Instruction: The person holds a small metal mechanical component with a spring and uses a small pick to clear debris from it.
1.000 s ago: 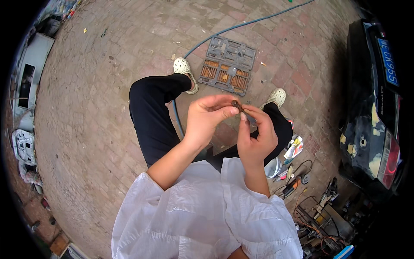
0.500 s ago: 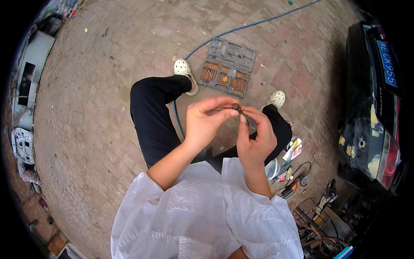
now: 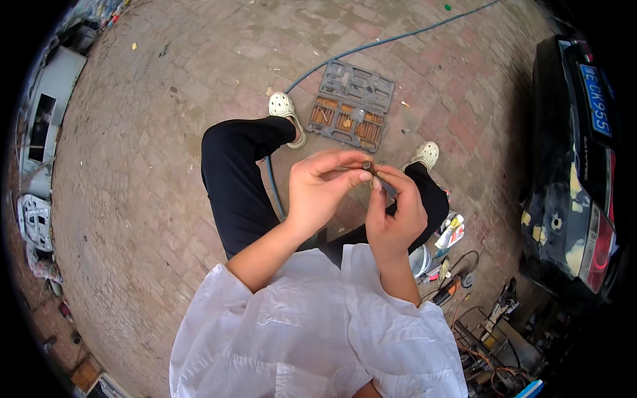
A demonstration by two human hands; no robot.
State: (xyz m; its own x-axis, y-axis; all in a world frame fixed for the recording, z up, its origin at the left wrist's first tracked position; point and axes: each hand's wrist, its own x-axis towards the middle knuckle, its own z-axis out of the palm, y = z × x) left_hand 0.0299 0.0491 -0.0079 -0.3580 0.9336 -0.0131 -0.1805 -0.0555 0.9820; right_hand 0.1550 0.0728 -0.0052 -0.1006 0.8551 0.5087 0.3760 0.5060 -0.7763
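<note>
Fingers of my left hand (image 3: 324, 188) and my right hand (image 3: 393, 213) are closed around a small rusty cylindrical metal piece (image 3: 368, 170) in front of my body, its round end pointing up. Both thumbs press near it, and its lower part is largely hidden by the fingers. On the paving beyond my hands lies an open grey plastic case (image 3: 357, 87) with compartments of rusty brown metal pieces (image 3: 322, 114) in its nearer half. My two white clogs (image 3: 281, 106) stand on either side of the case's near end.
A blue hose (image 3: 400, 37) runs across the brick paving (image 3: 146, 146). A black car rear (image 3: 564, 172) with patchy filler stands at right. Beside my right leg are a bucket (image 3: 421, 260), a grinder (image 3: 451, 288) and scattered tools (image 3: 501, 331). Metal panels (image 3: 36, 222) line the left.
Both hands have shifted very slightly right and down with the rusty piece between their fingers. The grip looks the same, and the view has moved a little.
</note>
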